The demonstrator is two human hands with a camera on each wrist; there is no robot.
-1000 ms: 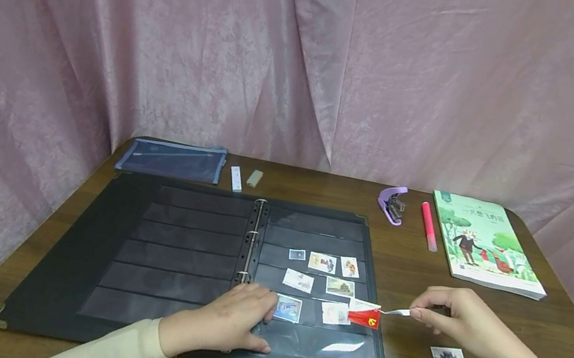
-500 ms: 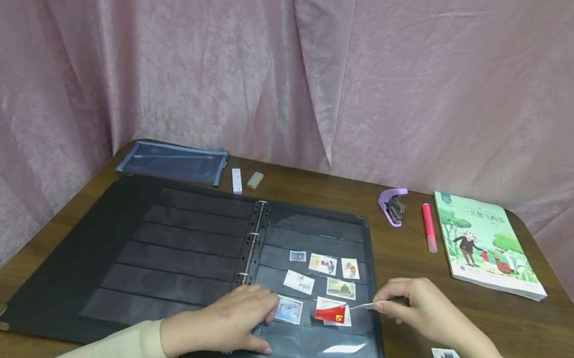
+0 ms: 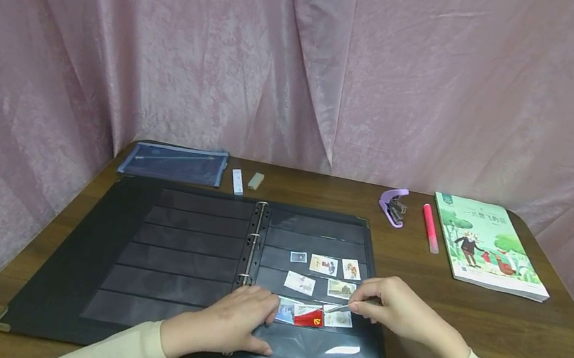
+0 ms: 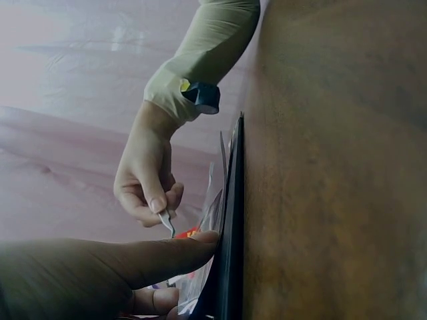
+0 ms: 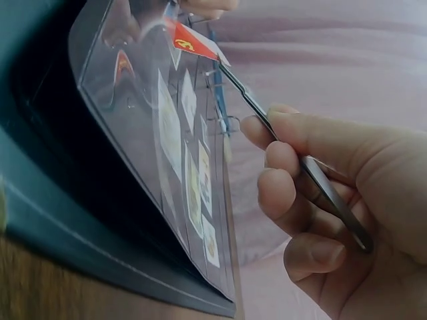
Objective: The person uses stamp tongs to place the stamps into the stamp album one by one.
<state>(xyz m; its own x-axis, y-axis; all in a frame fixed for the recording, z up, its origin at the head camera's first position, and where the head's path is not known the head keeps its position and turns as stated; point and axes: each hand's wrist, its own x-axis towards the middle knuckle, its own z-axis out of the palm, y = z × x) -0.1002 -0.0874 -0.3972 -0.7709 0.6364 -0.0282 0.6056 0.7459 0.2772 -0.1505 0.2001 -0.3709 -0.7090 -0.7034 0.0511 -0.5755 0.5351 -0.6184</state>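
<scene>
An open black stamp album (image 3: 66, 268) lies on the table, ring-bound in the middle, with clear strip pockets on its pages. My right hand (image 3: 396, 310) pinches metal tweezers (image 5: 327, 190) between thumb and fingers. At their tips is a red and white stamp (image 5: 193, 41), held above the lower part of the right page, between a blue stamp (image 3: 286, 311) and a pale stamp (image 3: 339, 319). My left hand (image 3: 233, 320) rests on the inner lower part of that page, fingers extended and thumb apart. Several other stamps, among them a landscape stamp (image 3: 341, 289), sit in the rows above.
Along the back of the table (image 3: 474, 327) lie a blue mesh pouch (image 3: 173, 163), a white strip-shaped item (image 3: 237, 182), an eraser-like block (image 3: 256, 181), a purple stapler (image 3: 393, 207), a pink marker (image 3: 431, 228) and a green book (image 3: 489, 243). A pink curtain (image 3: 308, 61) hangs behind.
My right hand has moved left with the tweezers, carrying the red and white stamp from the page's right edge to beside the blue stamp. The left hand stays in place.
</scene>
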